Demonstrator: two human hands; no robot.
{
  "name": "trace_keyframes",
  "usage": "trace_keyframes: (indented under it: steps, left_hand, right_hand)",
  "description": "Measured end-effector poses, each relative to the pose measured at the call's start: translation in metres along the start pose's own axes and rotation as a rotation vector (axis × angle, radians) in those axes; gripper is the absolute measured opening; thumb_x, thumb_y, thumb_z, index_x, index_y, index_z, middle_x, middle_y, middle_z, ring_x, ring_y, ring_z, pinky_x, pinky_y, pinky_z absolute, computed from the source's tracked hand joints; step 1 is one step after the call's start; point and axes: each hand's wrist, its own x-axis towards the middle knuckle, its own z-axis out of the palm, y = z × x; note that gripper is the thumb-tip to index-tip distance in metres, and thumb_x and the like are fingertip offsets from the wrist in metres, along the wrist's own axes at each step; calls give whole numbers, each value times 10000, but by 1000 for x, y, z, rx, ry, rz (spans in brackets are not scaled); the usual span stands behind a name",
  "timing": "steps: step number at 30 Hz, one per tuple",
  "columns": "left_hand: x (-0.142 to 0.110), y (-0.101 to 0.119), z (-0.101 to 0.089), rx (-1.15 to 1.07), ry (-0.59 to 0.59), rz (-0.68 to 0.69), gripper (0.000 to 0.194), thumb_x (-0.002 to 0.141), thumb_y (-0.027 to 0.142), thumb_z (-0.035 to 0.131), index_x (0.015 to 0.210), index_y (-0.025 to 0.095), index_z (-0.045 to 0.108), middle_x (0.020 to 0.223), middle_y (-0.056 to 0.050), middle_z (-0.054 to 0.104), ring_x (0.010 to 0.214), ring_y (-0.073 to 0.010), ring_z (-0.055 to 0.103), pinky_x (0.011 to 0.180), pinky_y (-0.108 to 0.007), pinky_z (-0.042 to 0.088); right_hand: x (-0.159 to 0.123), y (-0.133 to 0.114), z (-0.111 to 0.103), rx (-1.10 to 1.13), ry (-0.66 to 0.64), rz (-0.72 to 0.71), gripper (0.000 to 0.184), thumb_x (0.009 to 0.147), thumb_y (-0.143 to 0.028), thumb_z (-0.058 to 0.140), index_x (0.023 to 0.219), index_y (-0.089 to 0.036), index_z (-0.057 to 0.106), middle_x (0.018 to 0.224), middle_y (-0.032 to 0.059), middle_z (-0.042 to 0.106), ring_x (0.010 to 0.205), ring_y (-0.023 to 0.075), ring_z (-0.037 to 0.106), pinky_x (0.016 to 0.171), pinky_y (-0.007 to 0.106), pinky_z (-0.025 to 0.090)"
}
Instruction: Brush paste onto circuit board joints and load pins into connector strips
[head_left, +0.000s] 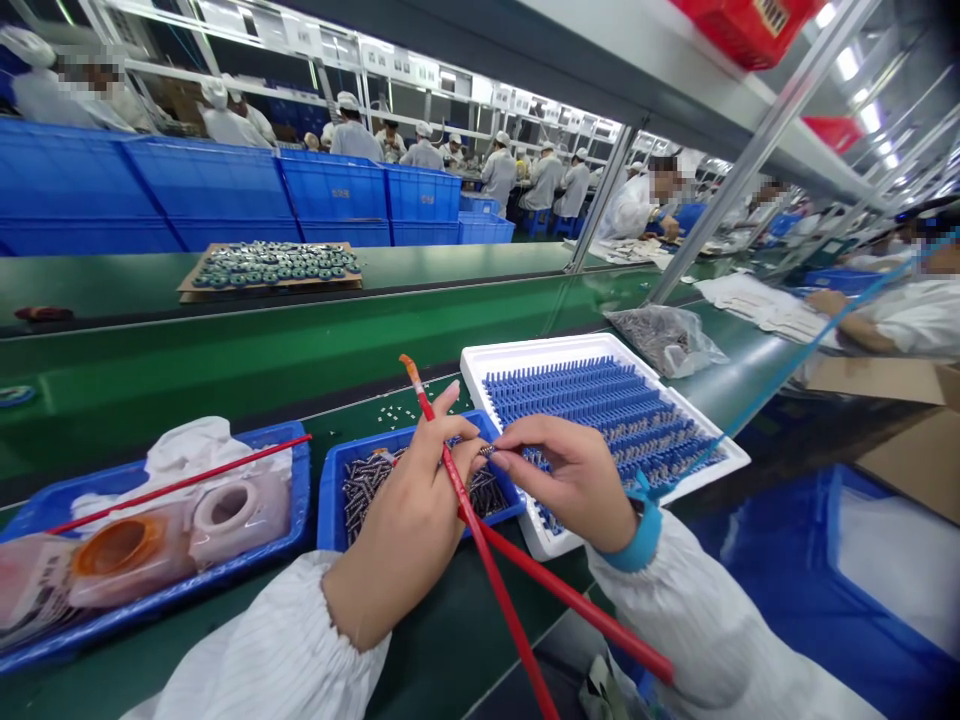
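Observation:
My left hand [416, 510] is closed, with a thin red brush [466, 505] tucked between its fingers, the orange-stained tip pointing up and away. Its thumb and forefinger also meet at a small ridged metal piece [487, 450], either a screw or a coil. My right hand [574, 480], wearing a teal wrist band [639, 535] with a blue cord, pinches that same piece. Both hands are over a blue bin [330, 500] of similar metal pieces [364, 495]. A thicker red rod [577, 595] slants below the hands; its upper end is hidden behind the left hand.
Right of the bin lies a white foam tray [472, 370] with rows of blue parts [577, 390]. A blue tray [304, 480] at left holds bottles, a cloth and a red stick [187, 482]. Behind are a plastic bag [664, 335] and a cardboard sheet [191, 290] of round parts. Co-workers sit beyond.

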Motion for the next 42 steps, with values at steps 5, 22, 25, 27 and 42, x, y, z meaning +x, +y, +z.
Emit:
trace_keyframes:
  steps: [5, 22, 25, 27, 42]
  left_hand:
    - [-2, 3, 2, -116, 5, -49, 164, 966, 80, 407, 1086, 169, 477, 1117, -82, 497, 1418, -270, 336, 1129, -453, 424]
    - [2, 16, -5, -146, 267, -88, 185, 894, 31, 528, 1010, 159, 592, 1045, -52, 517, 1291, -270, 507, 1020, -356, 533]
    - [0, 16, -3, -153, 290, -81, 196, 881, 13, 529, 988, 160, 604, 1039, -47, 516, 1265, -269, 530, 1007, -353, 541]
    - [-2, 18, -2, -174, 301, -70, 197, 879, 14, 527, 973, 165, 613, 1033, -41, 515, 1252, -264, 540, 1005, -357, 542]
    - [0, 0, -6, -80, 200, -55, 258, 891, -6, 470, 1031, 181, 580, 1112, -59, 514, 1380, -305, 395, 1069, -442, 492]
  right_hand:
    - [-8, 8, 12, 194, 105, 111, 52, 930, -137, 615, 932, -153, 664, 918, 39, 589, 815, 175, 582, 720, 231, 485]
    - [-16, 5, 54, 669, 330, 143, 87, 872, -76, 612, 885, -162, 620, 906, 43, 589, 818, 132, 591, 745, 128, 504]
    - [-17, 6, 56, 830, 298, 191, 74, 884, -121, 635, 862, -166, 580, 893, 37, 586, 763, 117, 587, 697, 125, 502]
    - [-19, 8, 57, 883, 282, 218, 103, 876, -147, 654, 849, -160, 556, 869, 34, 580, 722, 110, 574, 672, 125, 493]
    - [-9, 67, -66, -149, -62, 199, 60, 892, -111, 610, 904, -113, 669, 813, 26, 580, 713, 167, 563, 652, 211, 462]
